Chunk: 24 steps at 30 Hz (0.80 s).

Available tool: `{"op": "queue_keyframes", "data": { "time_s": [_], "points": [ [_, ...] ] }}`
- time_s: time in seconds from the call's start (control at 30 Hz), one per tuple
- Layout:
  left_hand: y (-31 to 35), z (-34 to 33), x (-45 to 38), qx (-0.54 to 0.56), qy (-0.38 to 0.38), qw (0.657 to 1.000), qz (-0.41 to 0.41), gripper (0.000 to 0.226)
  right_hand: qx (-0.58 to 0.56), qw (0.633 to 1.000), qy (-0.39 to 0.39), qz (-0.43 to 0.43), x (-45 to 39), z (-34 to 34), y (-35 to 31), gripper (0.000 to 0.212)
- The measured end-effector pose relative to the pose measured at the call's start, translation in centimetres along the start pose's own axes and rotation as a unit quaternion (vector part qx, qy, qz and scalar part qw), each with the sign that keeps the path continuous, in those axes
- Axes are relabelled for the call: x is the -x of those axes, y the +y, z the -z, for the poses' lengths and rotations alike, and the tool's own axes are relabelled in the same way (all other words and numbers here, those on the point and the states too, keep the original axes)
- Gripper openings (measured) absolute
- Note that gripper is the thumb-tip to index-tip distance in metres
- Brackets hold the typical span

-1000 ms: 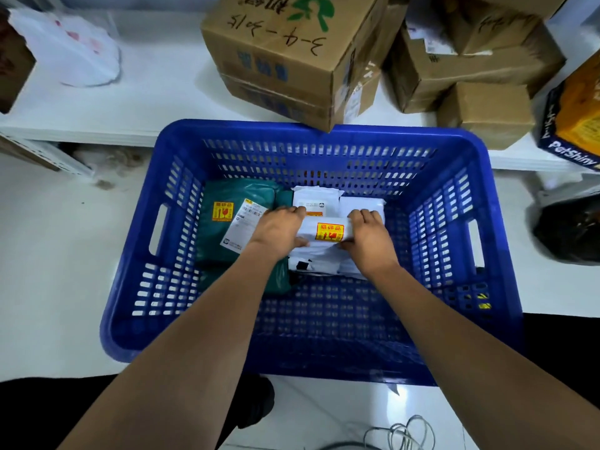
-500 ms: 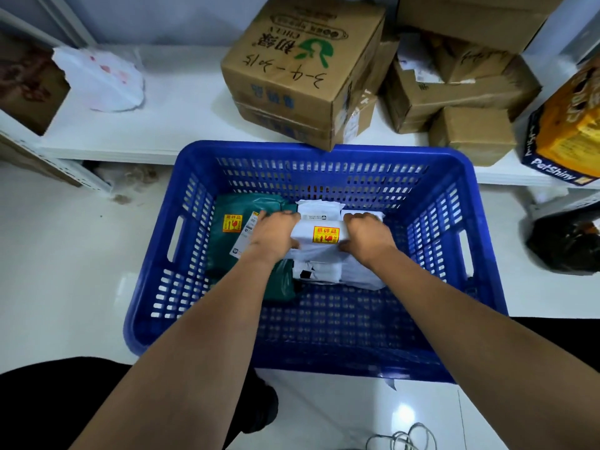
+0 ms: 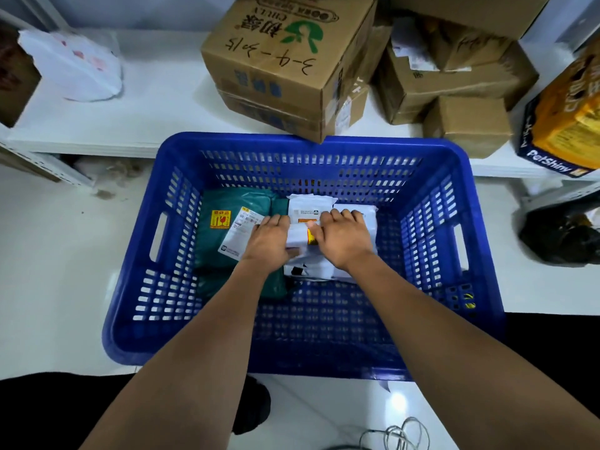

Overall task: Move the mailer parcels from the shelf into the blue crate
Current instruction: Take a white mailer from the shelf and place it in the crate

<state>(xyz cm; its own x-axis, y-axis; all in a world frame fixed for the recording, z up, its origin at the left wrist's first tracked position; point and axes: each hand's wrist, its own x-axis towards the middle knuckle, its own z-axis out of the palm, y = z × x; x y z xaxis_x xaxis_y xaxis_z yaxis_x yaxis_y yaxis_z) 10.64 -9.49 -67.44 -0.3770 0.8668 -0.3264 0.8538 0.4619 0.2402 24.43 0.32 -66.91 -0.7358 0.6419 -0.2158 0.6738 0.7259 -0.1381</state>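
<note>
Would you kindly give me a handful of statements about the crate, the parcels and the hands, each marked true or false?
1. Both hands are inside the blue crate. True.
2. The left hand and right hand rest on a white mailer parcel. True.
3. The green mailer parcel lies on the shelf. False: it lies in the crate, left of the white parcels.
4. The crate holds only white parcels. False: a green one is there too.
5. Cardboard boxes stand on the white shelf behind the crate. True.
6. The right hand lifts a cardboard box. False: it is on the white parcels in the crate.
</note>
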Motion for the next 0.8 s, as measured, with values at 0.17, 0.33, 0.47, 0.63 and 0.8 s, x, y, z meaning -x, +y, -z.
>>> {"op": "queue_keyframes", "data": {
  "time_s": [0.17, 0.33, 0.47, 0.63, 0.8],
  "points": [
    [0.9, 0.5, -0.1, 0.133, 0.018, 0.986, 0.097, 0.054, -0.039, 0.992, 0.004, -0.123, -0.8, 0.4, 0.0, 0.054],
    [2.4, 0.0, -0.2, 0.239, 0.062, 0.933, 0.262, 0.042, -0.113, 0.963, -0.036, -0.243, -1.7, -0.3, 0.4, 0.043],
    [2.8, 0.9, -1.3, 0.343, 0.018, 0.870, 0.354, 0.036, -0.314, 0.858, -0.107, -0.393, -2.8, 2.1, 1.2, 0.024],
    [1.5, 2.3, -2.6, 0.485, -0.088, 0.773, 0.400, 0.031, -0.467, 0.697, -0.273, -0.471, -4.1, 3.2, 2.5, 0.034],
    [0.1, 2.2, -3.1, 0.589, -0.185, 0.595, 0.515, 0.021, -0.551, 0.532, -0.356, -0.536, -5.0, 1.8, 5.3, 0.041]
  ]
}}
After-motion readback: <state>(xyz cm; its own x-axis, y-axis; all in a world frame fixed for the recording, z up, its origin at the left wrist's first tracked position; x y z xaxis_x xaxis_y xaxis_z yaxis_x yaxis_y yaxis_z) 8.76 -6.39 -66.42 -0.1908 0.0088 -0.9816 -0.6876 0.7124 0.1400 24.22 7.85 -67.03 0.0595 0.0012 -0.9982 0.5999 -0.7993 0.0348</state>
